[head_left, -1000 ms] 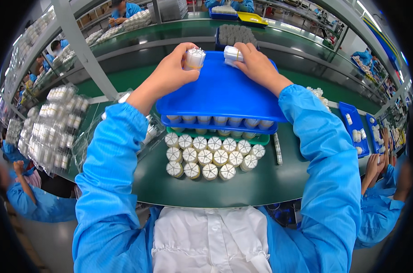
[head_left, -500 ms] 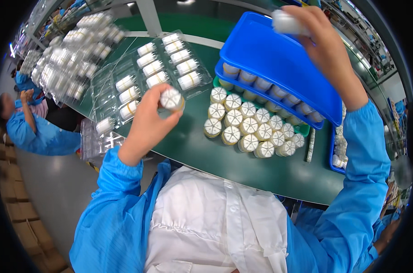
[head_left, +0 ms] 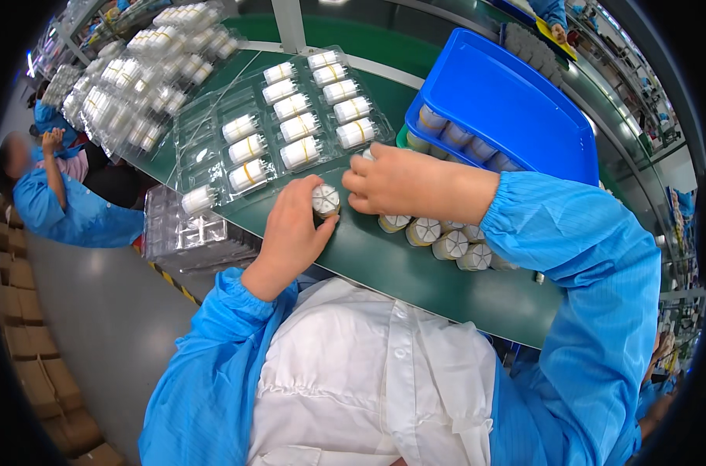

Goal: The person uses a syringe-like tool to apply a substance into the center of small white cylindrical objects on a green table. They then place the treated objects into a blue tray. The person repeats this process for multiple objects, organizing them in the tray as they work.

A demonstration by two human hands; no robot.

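My left hand point(head_left: 292, 233) grips a short white cylinder point(head_left: 325, 199) with a spoked end cap, just above the green table point(head_left: 384, 260). My right hand point(head_left: 395, 185) is closed right beside it, fingertips touching that cylinder; a second white cylinder point(head_left: 366, 154) peeks out behind its knuckles. Under my right forearm stand several more cylinders point(head_left: 438, 237) upright on the table. A clear blister tray point(head_left: 291, 128) to the left holds white cylinders with yellow bands lying in its pockets.
A blue plastic tray point(head_left: 516, 109) rests tilted over more cylinders at the right. Further clear trays of cylinders point(head_left: 147, 85) fill the far left. A stack of clear trays point(head_left: 186, 233) sits at the table's near edge. Another person in blue point(head_left: 57, 194) sits at left.
My right hand came down from the blue tray to the table beside my left hand. My left hand lowered its cylinder toward the blister tray. My head turned further left.
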